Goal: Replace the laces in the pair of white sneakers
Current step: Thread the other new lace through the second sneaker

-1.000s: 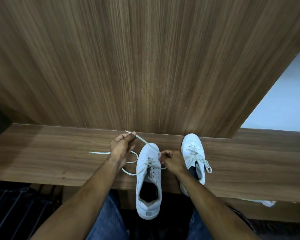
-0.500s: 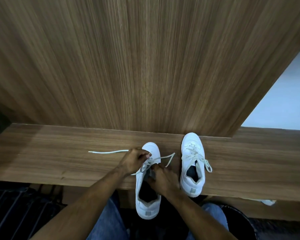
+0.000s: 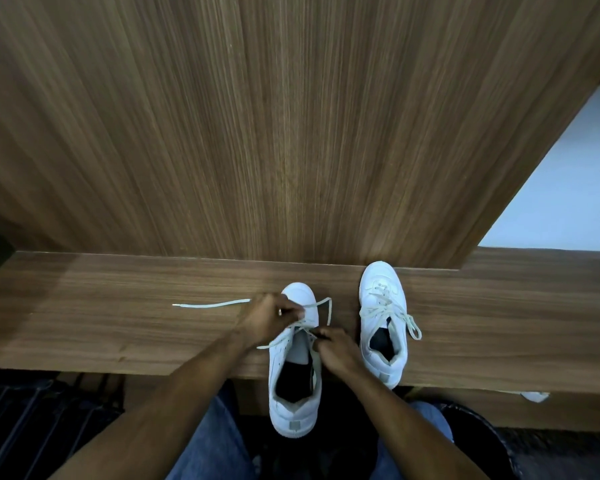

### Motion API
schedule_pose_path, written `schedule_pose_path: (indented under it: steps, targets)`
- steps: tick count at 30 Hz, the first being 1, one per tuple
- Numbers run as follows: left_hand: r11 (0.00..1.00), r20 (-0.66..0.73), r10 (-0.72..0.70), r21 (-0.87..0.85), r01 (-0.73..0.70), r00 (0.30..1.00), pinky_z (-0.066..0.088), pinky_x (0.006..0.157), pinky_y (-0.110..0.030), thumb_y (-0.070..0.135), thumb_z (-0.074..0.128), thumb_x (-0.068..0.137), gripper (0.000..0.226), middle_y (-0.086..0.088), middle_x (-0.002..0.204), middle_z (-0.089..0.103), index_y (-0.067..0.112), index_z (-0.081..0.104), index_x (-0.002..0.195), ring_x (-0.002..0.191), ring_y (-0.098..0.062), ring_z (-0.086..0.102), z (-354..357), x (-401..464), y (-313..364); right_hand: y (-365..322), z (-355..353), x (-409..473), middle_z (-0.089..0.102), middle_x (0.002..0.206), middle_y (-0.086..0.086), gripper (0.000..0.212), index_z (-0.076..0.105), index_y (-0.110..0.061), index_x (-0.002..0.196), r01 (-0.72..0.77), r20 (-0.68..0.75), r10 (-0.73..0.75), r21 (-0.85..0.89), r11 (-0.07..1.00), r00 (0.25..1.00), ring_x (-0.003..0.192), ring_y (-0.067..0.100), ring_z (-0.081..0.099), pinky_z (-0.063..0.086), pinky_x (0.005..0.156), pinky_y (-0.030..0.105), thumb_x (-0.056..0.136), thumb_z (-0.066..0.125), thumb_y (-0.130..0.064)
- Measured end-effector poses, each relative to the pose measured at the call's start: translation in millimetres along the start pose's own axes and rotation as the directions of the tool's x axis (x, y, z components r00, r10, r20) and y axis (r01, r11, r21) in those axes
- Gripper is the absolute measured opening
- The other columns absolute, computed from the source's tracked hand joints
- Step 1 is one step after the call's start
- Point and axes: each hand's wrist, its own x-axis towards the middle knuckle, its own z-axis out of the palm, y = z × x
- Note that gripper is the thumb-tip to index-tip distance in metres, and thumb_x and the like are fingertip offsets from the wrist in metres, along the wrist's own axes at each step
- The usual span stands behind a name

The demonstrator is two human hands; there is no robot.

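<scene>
- We work on the near white leather sneaker (image 3: 293,372), heel overhanging the brown wood-grain worktop (image 3: 118,327); its laced twin (image 3: 383,323) sits at three o'clock.
- Our left hand (image 3: 269,320), raised a second ago, now pinches the flat cream lace (image 3: 212,304) low at the eyelets.
- Our right hand (image 3: 336,348) has closed in, its grip pinching the lace too; threading continues.

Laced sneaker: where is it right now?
In the head view the laced sneaker stands on the wooden shelf, right of the sneaker being laced, just beyond the right hand.
</scene>
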Motion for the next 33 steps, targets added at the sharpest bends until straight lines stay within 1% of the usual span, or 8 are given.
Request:
schedule_pose_path:
  steps: [2,4,7,12,17,22,27,33]
  targets:
    - [0.964,0.119,0.022,0.261,-0.053,0.993,0.049,0.077,-0.03,0.042,0.063,0.086,0.018,0.009,0.095,0.07,0.034,0.074,0.098,0.091,-0.014,0.065,14,-10,0,5,2,5,0.065,0.089,-0.011,0.028,0.068,-0.047,0.073,-0.031,-0.005,0.031,0.086,0.996,1.0,0.089,0.016,0.06,0.044,0.077,0.03,0.069,0.046,-0.03]
    - [0.94,0.136,-0.034,0.34,-0.014,0.99,0.047,0.078,-0.029,0.043,0.06,0.083,0.023,0.007,0.101,0.07,0.036,0.072,0.102,0.097,-0.019,0.064,25,-16,0,14,5,13,0.065,0.08,-0.014,0.032,0.068,-0.05,0.068,-0.037,0.001,0.038,0.151,0.988,0.999,0.086,0.015,0.061,0.047,0.077,0.031,0.061,0.047,-0.027]
    - [0.938,0.067,-0.145,0.327,0.115,0.987,0.05,0.08,-0.03,0.043,0.057,0.078,0.028,0.005,0.103,0.071,0.039,0.071,0.101,0.1,-0.022,0.065,33,-15,4,22,8,21,0.065,0.069,-0.013,0.035,0.071,-0.043,0.072,-0.022,0.015,0.019,0.197,0.98,1.0,0.076,0.015,0.059,0.044,0.07,0.032,0.057,0.048,-0.023]
    - [0.925,-0.008,-0.263,0.283,0.254,0.965,0.054,0.082,-0.036,0.037,0.057,0.076,0.024,-0.005,0.103,0.07,0.038,0.072,0.096,0.1,-0.03,0.065,41,-12,9,22,6,18,0.075,0.092,-0.002,0.035,0.073,-0.038,0.07,-0.027,-0.001,0.028,0.28,0.96,1.0,0.09,0.018,0.068,0.053,0.084,0.036,0.056,0.048,-0.019]
    - [0.931,-0.001,-0.275,0.25,0.266,0.962,0.053,0.082,-0.037,0.043,0.054,0.075,0.027,0.001,0.102,0.07,0.041,0.07,0.096,0.1,-0.027,0.065,44,-11,8,25,8,21,0.072,0.085,-0.003,0.033,0.075,-0.028,0.075,0.002,0.014,-0.006,0.289,0.957,1.0,0.084,0.014,0.062,0.048,0.077,0.031,0.062,0.049,-0.012]
    - [0.927,-0.013,-0.276,0.26,0.27,0.961,0.051,0.079,-0.034,0.04,0.056,0.08,0.024,-0.001,0.105,0.069,0.037,0.07,0.098,0.103,-0.028,0.063,47,-10,7,29,9,23,0.075,0.091,-0.003,0.035,0.076,-0.032,0.076,0.021,0.021,-0.028,0.292,0.956,0.999,0.091,0.014,0.067,0.052,0.087,0.04,0.06,0.049,-0.016]
    - [0.919,-0.043,-0.25,0.305,0.251,0.967,0.045,0.08,-0.035,0.039,0.052,0.088,0.026,-0.004,0.108,0.065,0.023,0.069,0.099,0.107,-0.029,0.06,51,-11,13,17,-1,18,0.074,0.093,0.0,0.019,0.076,-0.015,0.087,-0.015,-0.005,0.017,0.332,0.943,1.0,0.093,0.016,0.066,0.049,0.088,0.033,0.087,0.057,-0.02]
    - [0.898,-0.01,-0.189,0.403,0.177,0.982,0.042,0.092,-0.035,0.037,0.049,0.093,0.028,-0.003,0.12,0.053,0.026,0.07,0.108,0.119,-0.024,0.047,48,-13,11,12,0,28,0.074,0.094,-0.002,0.017,0.076,-0.023,0.09,0.022,-0.044,-0.021,0.013,1.0,0.999,0.091,0.016,0.068,0.053,0.081,0.029,0.087,0.059,-0.023]
